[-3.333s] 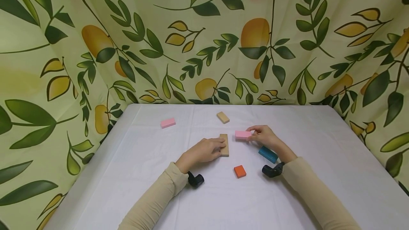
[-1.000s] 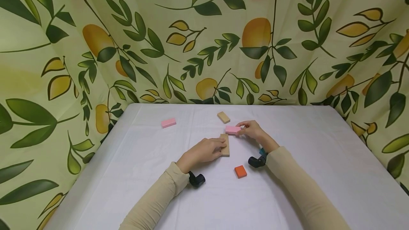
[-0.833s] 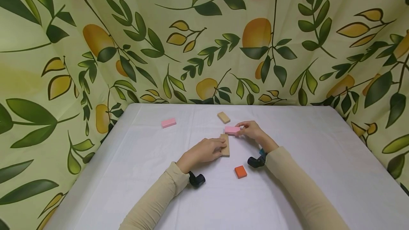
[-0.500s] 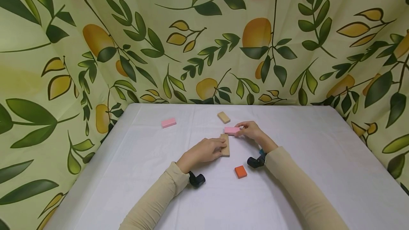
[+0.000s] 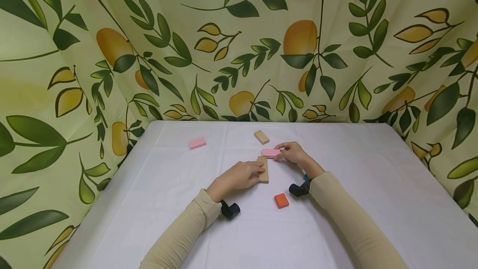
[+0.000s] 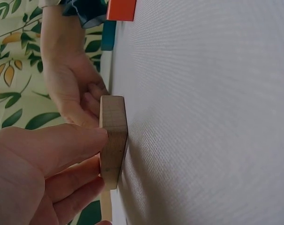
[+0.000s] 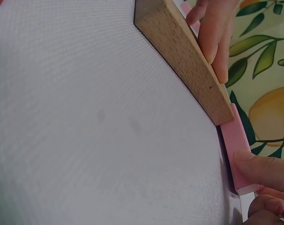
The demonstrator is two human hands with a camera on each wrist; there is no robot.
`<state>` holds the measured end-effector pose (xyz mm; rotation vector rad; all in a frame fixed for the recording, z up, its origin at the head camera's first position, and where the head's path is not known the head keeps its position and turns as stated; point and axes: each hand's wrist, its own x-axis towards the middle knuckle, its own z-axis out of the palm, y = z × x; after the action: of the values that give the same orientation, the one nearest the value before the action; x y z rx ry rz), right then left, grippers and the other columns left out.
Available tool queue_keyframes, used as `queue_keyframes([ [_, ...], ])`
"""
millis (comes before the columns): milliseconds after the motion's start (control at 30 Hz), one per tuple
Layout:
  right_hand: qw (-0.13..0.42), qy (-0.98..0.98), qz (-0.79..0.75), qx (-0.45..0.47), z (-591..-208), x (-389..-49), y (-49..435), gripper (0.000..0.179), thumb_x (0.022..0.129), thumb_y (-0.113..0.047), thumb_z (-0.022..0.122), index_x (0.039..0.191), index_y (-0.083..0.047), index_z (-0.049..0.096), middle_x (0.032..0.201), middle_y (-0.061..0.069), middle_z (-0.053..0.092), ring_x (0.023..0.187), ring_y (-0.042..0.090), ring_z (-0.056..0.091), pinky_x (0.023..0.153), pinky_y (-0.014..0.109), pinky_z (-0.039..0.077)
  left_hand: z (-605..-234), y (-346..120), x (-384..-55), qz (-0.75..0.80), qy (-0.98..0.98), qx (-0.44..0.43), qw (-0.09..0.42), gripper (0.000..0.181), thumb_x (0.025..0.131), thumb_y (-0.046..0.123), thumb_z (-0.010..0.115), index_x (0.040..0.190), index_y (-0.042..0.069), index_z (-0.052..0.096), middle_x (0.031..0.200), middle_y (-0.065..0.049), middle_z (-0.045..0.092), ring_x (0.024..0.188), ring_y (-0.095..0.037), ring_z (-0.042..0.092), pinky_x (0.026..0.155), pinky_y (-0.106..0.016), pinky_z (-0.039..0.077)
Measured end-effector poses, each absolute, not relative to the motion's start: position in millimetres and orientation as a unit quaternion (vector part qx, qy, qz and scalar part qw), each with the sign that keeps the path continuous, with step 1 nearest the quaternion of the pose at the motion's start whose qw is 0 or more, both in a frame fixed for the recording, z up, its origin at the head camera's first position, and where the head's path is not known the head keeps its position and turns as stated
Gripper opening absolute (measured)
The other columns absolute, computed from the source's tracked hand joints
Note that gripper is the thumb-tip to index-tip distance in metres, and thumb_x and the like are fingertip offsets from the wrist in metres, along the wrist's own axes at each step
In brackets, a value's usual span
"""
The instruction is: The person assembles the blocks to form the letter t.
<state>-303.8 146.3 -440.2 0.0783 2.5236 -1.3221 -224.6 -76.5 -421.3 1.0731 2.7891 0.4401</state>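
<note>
Right of centre in the head view, the left hand (image 5: 240, 175) pinches the plank (image 5: 264, 176), the right hand (image 5: 293, 152) the pink block (image 5: 269, 153) beyond it. Left wrist view, left of centre: best hold the plank still. Right wrist view, lower right: the pink block should slide flat.

Curtained tabletop recording space, fruit-and-leaf fabric (image 5: 239, 65), white-clothed table (image 5: 261, 240), wrist-worn camera (image 5: 230, 211).

You have long block (image 7: 188, 65) of bare wood, grained, smooth; pink block (image 7: 234, 136), smooth, matt; white tablecloth (image 7: 95, 117), fine textured weave; your right sleeve (image 5: 352, 215), matt cloth.
</note>
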Motion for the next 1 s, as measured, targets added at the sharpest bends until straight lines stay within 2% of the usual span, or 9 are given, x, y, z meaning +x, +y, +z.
queue_keyframes([
  [667,0.147,0.885,-0.442,0.014,-438.5,-302.3,143.9,0.045,0.079,-0.009,0.077,0.121,-0.003,0.064,0.064,-0.002,0.037,0.06,0.013,0.037,0.054,0.022,0.03,-421.2,-76.6,-224.7,0.144,0.923,0.351,0.063,0.037,0.094,0.018,0.058,0.131,0.011,0.061,0.144,-0.006,0.054,0.136,-0.021,0.05,0.113,-0.039,0.042],
  [1000,0.149,0.886,-0.44,0.01,-439.4,-302.3,145.5,0.051,0.078,-0.011,0.078,0.126,-0.004,0.062,0.065,-0.002,0.039,0.06,0.013,0.038,0.054,0.022,0.03,-422.5,-76.7,-225.7,0.139,0.922,0.358,0.058,0.037,0.094,0.018,0.059,0.13,0.011,0.061,0.144,-0.006,0.054,0.136,-0.021,0.05,0.113,-0.038,0.043],
])
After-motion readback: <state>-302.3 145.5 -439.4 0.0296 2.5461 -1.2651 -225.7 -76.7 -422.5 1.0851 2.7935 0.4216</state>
